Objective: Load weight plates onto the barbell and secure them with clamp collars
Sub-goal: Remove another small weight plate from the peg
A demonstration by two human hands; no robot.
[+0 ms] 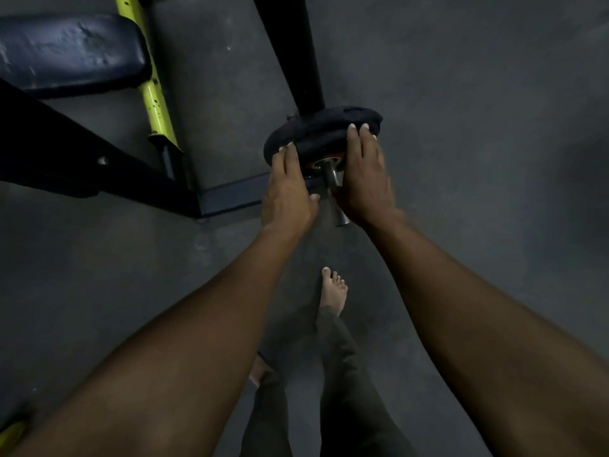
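Note:
A black round weight plate with an orange hub sits on the steel barbell sleeve, whose end points toward me. My left hand grips the plate's left edge, fingers curled over the rim. My right hand grips its right edge the same way. The sleeve tip shows between my wrists. No clamp collar is visible.
A black rack upright rises behind the plate. A dark blue bench pad on a yellow-green frame lies at upper left, with a black base beam. My bare feet stand on the grey floor.

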